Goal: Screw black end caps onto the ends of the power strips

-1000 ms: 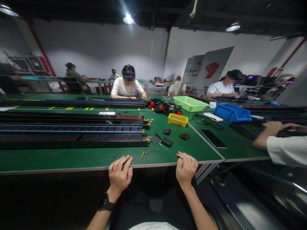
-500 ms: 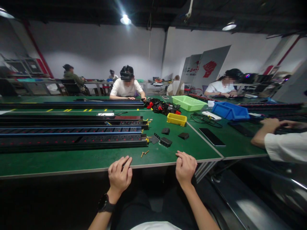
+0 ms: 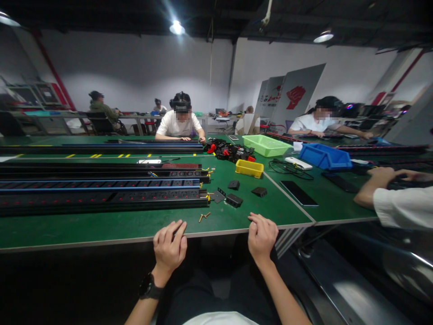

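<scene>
My left hand (image 3: 170, 246) rests on the front edge of the green table (image 3: 135, 228), fingers stretched over it and holding nothing. On the same edge, farther right, lies my right hand (image 3: 262, 237), its fingers loosely bent and apart, also without anything in it. Several small brass screws (image 3: 204, 217) lie between and just beyond the hands. Behind them are several black end caps, among them a box-shaped cap (image 3: 233, 200) and a wedge-shaped cap (image 3: 259, 192). Long black power strips (image 3: 135, 197) with sockets stretch off to the left, yellow wire ends at their right tips.
A yellow bin (image 3: 249, 169), a green basket (image 3: 267, 146) and a blue bin (image 3: 325, 156) stand farther back. Near them is a pile of black and red parts (image 3: 230, 151). A dark phone (image 3: 299, 193) lies at right, near a co-worker's arm (image 3: 375, 185).
My hands have stayed practically still. At the back right, a co-worker has stretched one arm out to the right.
</scene>
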`<action>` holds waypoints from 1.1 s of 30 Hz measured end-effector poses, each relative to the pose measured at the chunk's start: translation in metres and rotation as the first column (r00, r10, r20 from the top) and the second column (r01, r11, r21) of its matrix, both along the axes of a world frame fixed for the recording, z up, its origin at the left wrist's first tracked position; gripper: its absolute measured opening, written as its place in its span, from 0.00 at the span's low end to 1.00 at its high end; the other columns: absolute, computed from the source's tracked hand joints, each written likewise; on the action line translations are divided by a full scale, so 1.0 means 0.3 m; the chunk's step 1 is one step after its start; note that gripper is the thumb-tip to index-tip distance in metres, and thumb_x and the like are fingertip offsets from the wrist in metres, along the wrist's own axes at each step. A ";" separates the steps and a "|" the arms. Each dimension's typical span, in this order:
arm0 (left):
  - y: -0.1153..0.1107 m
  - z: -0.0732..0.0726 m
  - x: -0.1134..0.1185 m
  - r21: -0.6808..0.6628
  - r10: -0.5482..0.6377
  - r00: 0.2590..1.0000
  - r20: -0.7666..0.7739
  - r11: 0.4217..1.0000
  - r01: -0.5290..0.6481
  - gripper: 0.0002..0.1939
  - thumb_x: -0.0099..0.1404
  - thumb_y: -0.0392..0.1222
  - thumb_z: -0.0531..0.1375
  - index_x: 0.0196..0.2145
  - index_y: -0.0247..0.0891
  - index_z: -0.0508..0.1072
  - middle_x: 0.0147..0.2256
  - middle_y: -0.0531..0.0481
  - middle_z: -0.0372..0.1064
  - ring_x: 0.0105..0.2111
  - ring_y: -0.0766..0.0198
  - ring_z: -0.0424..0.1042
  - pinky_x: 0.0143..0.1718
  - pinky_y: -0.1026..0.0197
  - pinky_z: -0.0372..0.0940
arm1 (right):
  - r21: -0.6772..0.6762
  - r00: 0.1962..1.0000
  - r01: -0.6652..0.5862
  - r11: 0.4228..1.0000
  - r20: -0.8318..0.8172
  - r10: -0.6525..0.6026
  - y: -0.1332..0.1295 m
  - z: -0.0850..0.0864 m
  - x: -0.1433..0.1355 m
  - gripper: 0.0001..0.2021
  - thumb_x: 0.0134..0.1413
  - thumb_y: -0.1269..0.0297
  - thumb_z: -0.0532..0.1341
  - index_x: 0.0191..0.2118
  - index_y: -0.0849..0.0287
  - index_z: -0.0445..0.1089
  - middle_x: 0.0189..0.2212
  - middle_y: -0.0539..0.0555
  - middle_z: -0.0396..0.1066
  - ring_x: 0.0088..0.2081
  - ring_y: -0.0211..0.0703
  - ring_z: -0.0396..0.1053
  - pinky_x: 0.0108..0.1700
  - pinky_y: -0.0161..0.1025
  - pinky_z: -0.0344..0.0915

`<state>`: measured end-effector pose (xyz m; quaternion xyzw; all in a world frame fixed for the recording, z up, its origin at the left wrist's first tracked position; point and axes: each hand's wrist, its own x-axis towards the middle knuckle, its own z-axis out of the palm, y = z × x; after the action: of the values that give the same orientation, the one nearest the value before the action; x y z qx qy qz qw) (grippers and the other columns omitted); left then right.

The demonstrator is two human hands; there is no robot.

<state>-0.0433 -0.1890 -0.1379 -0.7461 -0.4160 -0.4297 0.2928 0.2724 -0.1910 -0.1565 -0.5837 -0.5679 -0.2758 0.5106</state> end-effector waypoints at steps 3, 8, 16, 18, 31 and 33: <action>-0.001 0.001 0.000 0.003 0.000 1.000 0.003 1.000 0.000 0.16 0.71 0.37 0.56 0.53 0.37 0.76 0.48 0.42 0.79 0.48 0.50 0.74 0.51 0.47 0.59 | -0.005 1.000 -0.002 1.000 -0.007 0.002 -0.001 0.002 -0.002 0.12 0.68 0.69 0.53 0.40 0.58 0.74 0.41 0.56 0.81 0.47 0.51 0.72 0.55 0.49 0.58; -0.002 0.005 0.001 0.002 0.005 1.000 -0.004 1.000 -0.005 0.16 0.72 0.37 0.56 0.53 0.37 0.76 0.47 0.41 0.79 0.48 0.49 0.74 0.51 0.47 0.59 | 0.005 1.000 0.006 1.000 0.011 -0.006 0.000 0.001 -0.001 0.11 0.68 0.70 0.53 0.40 0.58 0.74 0.41 0.56 0.81 0.47 0.51 0.72 0.55 0.49 0.58; -0.002 0.005 0.000 0.005 0.007 1.000 -0.004 1.000 -0.007 0.16 0.71 0.37 0.56 0.53 0.38 0.77 0.48 0.42 0.79 0.48 0.50 0.74 0.51 0.47 0.59 | 0.017 0.999 0.015 1.000 0.030 -0.016 0.004 -0.005 0.005 0.11 0.68 0.70 0.53 0.40 0.58 0.74 0.41 0.56 0.81 0.47 0.50 0.72 0.55 0.49 0.59; -0.002 0.004 -0.001 0.002 0.007 1.000 -0.002 1.000 -0.006 0.16 0.71 0.37 0.56 0.53 0.38 0.77 0.48 0.42 0.79 0.48 0.50 0.74 0.52 0.47 0.59 | 0.015 0.999 0.015 1.000 0.030 -0.016 0.004 -0.005 0.005 0.11 0.68 0.70 0.53 0.40 0.58 0.74 0.41 0.56 0.81 0.47 0.50 0.72 0.55 0.49 0.59; 0.001 -0.009 -0.007 -0.013 -0.006 1.000 0.004 1.000 0.006 0.19 0.70 0.37 0.57 0.56 0.41 0.76 0.49 0.43 0.79 0.49 0.50 0.74 0.53 0.48 0.58 | 0.009 1.000 0.008 1.000 0.015 -0.009 0.000 0.001 0.000 0.11 0.68 0.70 0.53 0.40 0.58 0.74 0.41 0.56 0.81 0.47 0.50 0.73 0.55 0.49 0.59; 0.000 -0.006 -0.006 -0.009 -0.011 1.000 0.011 1.000 0.011 0.19 0.70 0.37 0.57 0.56 0.41 0.76 0.49 0.43 0.79 0.49 0.50 0.74 0.53 0.48 0.58 | 0.007 1.000 0.008 1.000 0.011 -0.008 0.000 0.002 0.000 0.11 0.67 0.70 0.53 0.40 0.58 0.74 0.41 0.56 0.81 0.47 0.50 0.73 0.55 0.49 0.59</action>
<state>-0.0451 -0.1890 -0.1398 -0.7472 -0.4154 -0.4334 0.2850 0.2723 -0.1910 -0.1559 -0.5828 -0.5673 -0.2831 0.5082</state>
